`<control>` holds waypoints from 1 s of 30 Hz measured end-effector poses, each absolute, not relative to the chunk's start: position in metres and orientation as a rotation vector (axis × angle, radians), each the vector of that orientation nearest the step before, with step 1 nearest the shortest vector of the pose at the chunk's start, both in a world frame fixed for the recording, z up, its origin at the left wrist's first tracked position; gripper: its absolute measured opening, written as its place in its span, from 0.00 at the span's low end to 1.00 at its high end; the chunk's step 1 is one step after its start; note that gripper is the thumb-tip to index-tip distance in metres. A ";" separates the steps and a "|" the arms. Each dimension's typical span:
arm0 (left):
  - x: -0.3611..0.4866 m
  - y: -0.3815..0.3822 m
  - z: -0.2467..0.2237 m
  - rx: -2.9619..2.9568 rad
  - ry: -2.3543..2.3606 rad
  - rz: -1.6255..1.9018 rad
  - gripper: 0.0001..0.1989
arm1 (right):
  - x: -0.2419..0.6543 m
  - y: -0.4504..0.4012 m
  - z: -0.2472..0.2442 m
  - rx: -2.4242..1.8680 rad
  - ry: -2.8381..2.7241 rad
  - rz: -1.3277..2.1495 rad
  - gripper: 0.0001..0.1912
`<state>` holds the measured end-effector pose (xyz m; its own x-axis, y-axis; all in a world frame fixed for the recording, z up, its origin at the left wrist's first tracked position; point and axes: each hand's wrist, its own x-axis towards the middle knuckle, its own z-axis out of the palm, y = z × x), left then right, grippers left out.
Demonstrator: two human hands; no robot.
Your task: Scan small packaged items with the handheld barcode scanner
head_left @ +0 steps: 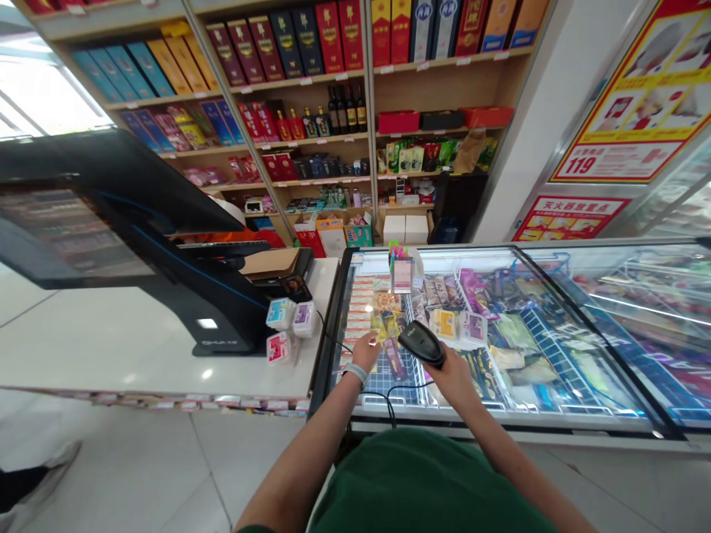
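My right hand [452,374] is wrapped round a black handheld scanner [421,343], held over the glass top of a chest freezer [500,438]. To its left is my left hand [366,351], with a pale watch band at the wrist. It is over the freezer glass near a yellow packet [388,324]; its fingers are too small to tell whether they grip anything. A black cable [392,406] runs across the freezer's near edge. Beyond my hands, a phone-like thing with a blurred pinkish screen [403,275] is at the far edge of the glass, beside something bright green and pink.
Small clear tubs [279,314] stand on the white counter [167,364] at the left, beside a large black checkout screen [49,229] and an open cardboard box [270,262]. Stocked shelves [311,81] stand behind. A person's shoe [52,485] shows at lower left.
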<state>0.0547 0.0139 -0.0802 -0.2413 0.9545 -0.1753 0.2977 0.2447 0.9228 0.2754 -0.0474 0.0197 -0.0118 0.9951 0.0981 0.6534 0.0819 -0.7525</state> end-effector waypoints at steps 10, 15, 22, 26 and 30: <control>-0.012 -0.001 -0.071 1.456 2.022 1.002 0.17 | 0.266 -0.043 0.016 -1.628 -1.784 0.682 0.14; -0.029 -0.004 -0.060 1.660 2.390 0.717 0.24 | 0.262 -0.042 0.020 -1.615 -1.790 0.701 0.14; -0.054 0.007 -0.045 1.687 2.605 0.430 0.32 | 0.259 -0.041 0.023 -1.594 -1.811 0.717 0.13; -0.073 0.017 -0.048 1.696 2.641 0.343 0.35 | 0.259 -0.040 0.020 -1.600 -1.818 0.704 0.15; -0.086 0.020 -0.055 1.693 2.641 0.244 0.34 | 0.260 -0.039 0.020 -1.596 -1.808 0.730 0.16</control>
<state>-0.0864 0.0200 -0.0549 -0.4210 0.9028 0.0875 0.9036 0.4091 0.1272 0.2596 -0.0395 0.0198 -0.0853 0.9927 0.0858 0.6551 0.1207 -0.7459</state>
